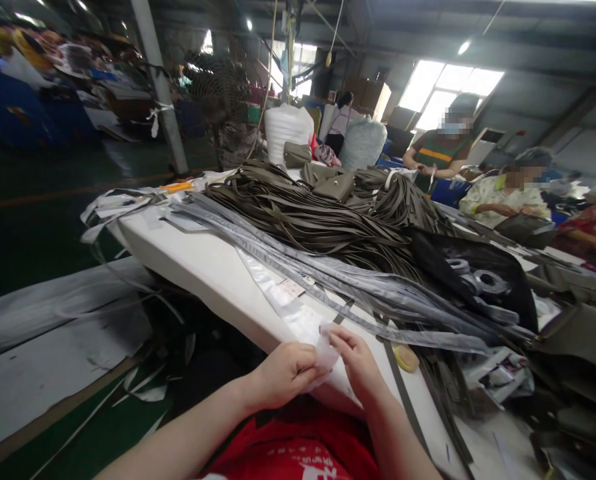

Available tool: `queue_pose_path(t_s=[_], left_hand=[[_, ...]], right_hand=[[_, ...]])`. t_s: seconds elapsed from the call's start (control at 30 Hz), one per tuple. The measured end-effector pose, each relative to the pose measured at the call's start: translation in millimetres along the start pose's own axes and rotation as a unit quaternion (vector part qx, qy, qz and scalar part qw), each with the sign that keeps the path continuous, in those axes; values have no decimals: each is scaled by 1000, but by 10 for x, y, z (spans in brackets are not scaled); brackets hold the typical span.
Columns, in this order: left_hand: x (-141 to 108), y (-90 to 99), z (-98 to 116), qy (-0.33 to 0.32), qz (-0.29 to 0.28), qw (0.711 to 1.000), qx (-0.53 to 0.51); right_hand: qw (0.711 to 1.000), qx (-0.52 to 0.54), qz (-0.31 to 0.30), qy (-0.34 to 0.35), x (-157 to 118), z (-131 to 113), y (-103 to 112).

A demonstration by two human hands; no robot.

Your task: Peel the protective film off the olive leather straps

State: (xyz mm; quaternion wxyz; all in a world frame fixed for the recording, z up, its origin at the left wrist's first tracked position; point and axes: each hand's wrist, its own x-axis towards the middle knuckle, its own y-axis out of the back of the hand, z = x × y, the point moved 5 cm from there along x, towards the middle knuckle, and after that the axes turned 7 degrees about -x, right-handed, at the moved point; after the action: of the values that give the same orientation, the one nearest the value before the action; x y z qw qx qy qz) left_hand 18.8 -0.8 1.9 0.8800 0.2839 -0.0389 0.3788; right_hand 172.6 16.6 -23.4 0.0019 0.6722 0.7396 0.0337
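Note:
Just above the near table edge, my left hand point(284, 375) is closed on a thin, crumpled white sheet point(324, 353). The fingertips of my right hand point(354, 357) pinch the same sheet at its upper right side. Whether anything is wrapped inside it cannot be made out. Clear plastic and small printed labels point(293, 288) lie on the white table point(203, 267) beyond my hands. A dark strap point(403, 387) runs along the table to the right of my right hand, beside a round yellow tape roll point(406, 358).
A large heap of dark olive straps point(298, 207) covers the table's far side, with folded olive pouches point(334, 185) on top. Long plastic-wrapped strips point(328, 273) cross in front. White rolls point(491, 281) rest on black material. Several people work at the back right.

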Motion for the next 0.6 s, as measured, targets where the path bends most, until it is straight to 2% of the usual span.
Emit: queue_pose_path(t_s=[0.23,0.33,0.4,0.47,0.6], left_hand=[[-1,13,32,15,-2,992,-124],[-3,37,-64,54,44,985,-160],[-16,70,-131,69,71,982,-162],[-36,99,-179,62,71,984,-154],[-89,153,-343,46,46,991,-121]], right_hand=[[997,-43,6,64,87,-90,-176],[990,-103,-16,96,274,-119,-195],[970,-212,-24,113,558,-133,-147],[939,-323,-11,116,976,-142,-27],[887,-443,70,108,1950,-255,381]])
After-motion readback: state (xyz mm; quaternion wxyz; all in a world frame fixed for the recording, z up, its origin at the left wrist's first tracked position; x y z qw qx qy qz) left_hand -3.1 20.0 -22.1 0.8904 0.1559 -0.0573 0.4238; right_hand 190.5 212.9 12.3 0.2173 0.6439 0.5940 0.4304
